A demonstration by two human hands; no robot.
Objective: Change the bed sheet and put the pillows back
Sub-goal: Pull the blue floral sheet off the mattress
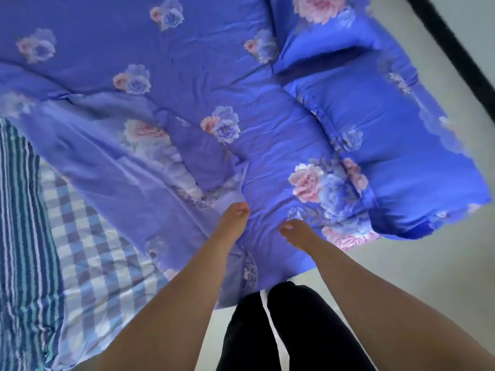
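A blue bed sheet (166, 84) with pink and blue flowers lies spread over the bed, with a turned-over flap showing its paler underside on the left. My left hand (235, 214) pinches a bunched fold of that flap near the bed's edge. My right hand (296, 231) rests a little to the right on the sheet, fingers slightly bent, holding nothing I can make out. Two pillows in matching blue flowered covers lie at the right: one near the corner (396, 167) and one further back (329, 28).
A blue-and-white checked cloth (91, 253) shows under the sheet at the left, beside a striped blue cloth (24, 236). Pale floor (442, 263) lies to the right. My legs in black trousers (289, 330) stand at the bed's edge. A dark strip (455, 49) runs along the upper right.
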